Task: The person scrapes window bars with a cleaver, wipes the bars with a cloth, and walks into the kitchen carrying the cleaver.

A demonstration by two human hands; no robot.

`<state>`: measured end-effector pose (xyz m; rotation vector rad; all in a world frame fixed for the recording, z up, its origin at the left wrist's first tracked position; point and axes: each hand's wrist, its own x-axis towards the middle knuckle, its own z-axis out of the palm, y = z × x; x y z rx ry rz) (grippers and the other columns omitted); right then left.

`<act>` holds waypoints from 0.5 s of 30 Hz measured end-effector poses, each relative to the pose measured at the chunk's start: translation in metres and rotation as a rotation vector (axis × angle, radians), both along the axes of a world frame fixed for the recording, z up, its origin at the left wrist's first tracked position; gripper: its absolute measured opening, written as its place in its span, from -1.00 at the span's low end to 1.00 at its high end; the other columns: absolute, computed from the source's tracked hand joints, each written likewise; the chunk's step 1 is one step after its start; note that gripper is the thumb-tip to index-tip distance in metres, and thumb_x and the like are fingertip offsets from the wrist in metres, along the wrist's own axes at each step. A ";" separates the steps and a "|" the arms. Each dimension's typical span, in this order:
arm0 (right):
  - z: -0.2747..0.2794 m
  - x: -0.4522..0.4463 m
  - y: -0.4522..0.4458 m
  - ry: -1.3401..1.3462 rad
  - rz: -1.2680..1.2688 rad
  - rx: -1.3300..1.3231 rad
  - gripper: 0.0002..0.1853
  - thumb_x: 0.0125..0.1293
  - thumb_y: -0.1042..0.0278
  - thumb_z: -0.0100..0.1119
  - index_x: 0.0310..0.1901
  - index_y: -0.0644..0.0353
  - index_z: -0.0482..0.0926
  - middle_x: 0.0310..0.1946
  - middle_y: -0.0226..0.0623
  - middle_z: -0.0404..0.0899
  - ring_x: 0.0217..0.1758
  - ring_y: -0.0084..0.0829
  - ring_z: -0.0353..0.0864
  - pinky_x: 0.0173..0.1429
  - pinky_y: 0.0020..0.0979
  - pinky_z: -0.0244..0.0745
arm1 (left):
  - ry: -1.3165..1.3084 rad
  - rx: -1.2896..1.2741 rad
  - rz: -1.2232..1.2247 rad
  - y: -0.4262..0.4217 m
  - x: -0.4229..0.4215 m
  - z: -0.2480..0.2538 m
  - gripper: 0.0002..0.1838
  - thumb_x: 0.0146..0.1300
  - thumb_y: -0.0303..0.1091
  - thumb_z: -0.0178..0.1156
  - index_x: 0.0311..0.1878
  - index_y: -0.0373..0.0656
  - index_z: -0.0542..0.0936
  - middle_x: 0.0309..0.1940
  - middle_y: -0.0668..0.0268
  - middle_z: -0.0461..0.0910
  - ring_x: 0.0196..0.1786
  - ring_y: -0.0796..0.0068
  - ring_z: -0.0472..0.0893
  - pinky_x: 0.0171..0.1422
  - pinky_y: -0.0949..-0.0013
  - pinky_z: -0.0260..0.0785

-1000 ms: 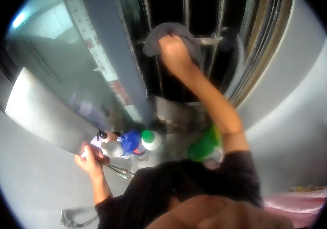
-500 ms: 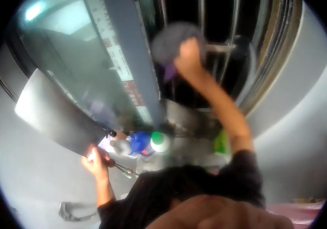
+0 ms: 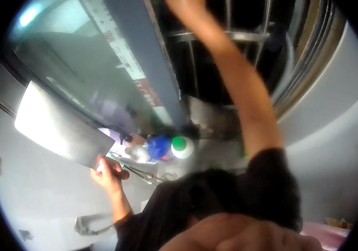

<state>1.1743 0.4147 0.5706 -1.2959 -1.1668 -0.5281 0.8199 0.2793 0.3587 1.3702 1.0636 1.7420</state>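
My left hand [image 3: 108, 171] is closed around the brown handle of a cleaver [image 3: 57, 125], whose broad shiny blade points up and left beside the window glass. My right arm stretches up towards the metal bars of the open window, and my right hand [image 3: 187, 8] is cut off by the top edge of the view. Its fingers are out of sight, so I cannot see what it holds.
Bottles stand on the sill: a white one with a green cap [image 3: 182, 147], a blue one [image 3: 159, 146] and a clear one [image 3: 139, 153]. A grey window frame [image 3: 145, 54] slants past metal bars [image 3: 237, 37]. A metal holder [image 3: 87, 224] is on the left wall.
My right hand has moved up to the top edge. The round dark grey thing it held, with a purple bit, is out of view. My left hand still grips the cleaver.
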 end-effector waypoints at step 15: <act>-0.133 0.001 -0.018 -0.943 0.158 -0.495 -0.94 -0.16 0.48 0.17 -0.64 0.25 0.52 -0.61 -0.16 0.47 -0.31 -0.16 0.47 -0.12 -0.26 0.36 | 0.080 0.033 -0.026 -0.005 -0.012 -0.009 -0.88 0.29 -0.46 -0.03 -0.23 -0.35 0.39 -0.73 0.28 0.37 -0.74 0.52 0.38 -0.65 0.51 0.22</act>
